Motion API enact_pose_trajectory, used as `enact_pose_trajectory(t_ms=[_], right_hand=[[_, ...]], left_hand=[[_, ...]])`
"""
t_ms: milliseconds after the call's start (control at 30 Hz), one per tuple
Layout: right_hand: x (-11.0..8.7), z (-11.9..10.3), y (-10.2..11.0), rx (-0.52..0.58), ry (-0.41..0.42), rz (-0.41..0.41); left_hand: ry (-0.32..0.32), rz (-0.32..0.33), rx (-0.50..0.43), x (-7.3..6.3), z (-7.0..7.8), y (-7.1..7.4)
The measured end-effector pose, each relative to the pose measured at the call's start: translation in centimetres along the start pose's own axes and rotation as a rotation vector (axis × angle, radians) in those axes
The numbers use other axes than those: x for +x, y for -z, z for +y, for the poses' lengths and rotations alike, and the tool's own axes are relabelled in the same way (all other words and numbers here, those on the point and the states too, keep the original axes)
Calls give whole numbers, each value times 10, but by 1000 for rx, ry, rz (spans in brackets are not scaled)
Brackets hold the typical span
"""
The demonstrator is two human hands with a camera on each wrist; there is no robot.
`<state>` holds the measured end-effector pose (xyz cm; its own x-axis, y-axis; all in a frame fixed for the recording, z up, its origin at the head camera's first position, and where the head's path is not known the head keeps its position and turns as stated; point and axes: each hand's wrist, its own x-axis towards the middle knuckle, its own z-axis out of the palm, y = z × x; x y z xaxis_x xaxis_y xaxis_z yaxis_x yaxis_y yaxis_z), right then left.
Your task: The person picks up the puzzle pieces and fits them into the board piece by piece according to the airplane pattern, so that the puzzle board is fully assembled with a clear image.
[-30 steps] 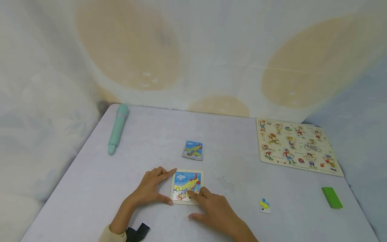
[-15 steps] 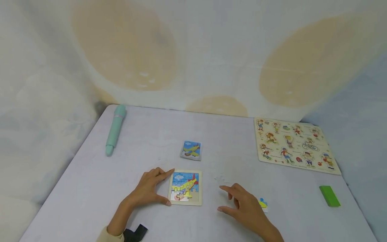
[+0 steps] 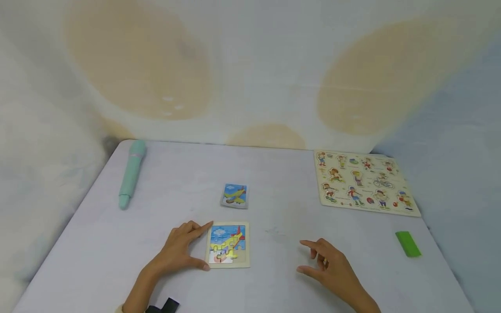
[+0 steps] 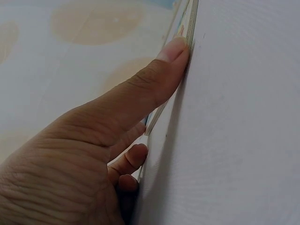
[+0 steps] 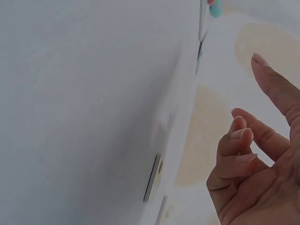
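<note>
A small square airplane jigsaw puzzle [image 3: 228,237] lies in its pale wooden tray [image 3: 247,252], with bare wood showing at the lower right corner. Along its left side sits my left hand [image 3: 178,250], index fingertip at the upper left corner and thumb at the lower left. In the left wrist view the thumb [image 4: 154,79] rests against the tray's edge. My right hand [image 3: 332,269] is over the table right of the puzzle, thumb and index finger apart, holding nothing. A flat loose puzzle piece [image 5: 152,180] shows edge-on in the right wrist view; the right hand covers it in the head view.
Behind the puzzle lies a small airplane picture tile [image 3: 235,195]. A mint-green microphone-shaped object [image 3: 132,174] is at the back left. A wooden board with children figures [image 3: 365,184] lies back right, and a green block [image 3: 408,244] near the right edge.
My right hand has lifted its finger off the puzzle and moved right, over the loose piece. The left hand stays at the tray's left side. The head view has shifted slightly.
</note>
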<state>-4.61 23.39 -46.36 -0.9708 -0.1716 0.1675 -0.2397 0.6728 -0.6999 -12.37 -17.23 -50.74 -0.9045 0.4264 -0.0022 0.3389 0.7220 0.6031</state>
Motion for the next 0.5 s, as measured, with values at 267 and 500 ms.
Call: enact_pose_trajectory(t_ms=[267, 500], right_hand=[[-8, 12, 11, -33, -51, 60], [-12, 25, 18, -86, -201, 60]], left_hand=[[-8, 14, -2, -1, -2, 0], [-8, 13, -4, -1, -1, 0]])
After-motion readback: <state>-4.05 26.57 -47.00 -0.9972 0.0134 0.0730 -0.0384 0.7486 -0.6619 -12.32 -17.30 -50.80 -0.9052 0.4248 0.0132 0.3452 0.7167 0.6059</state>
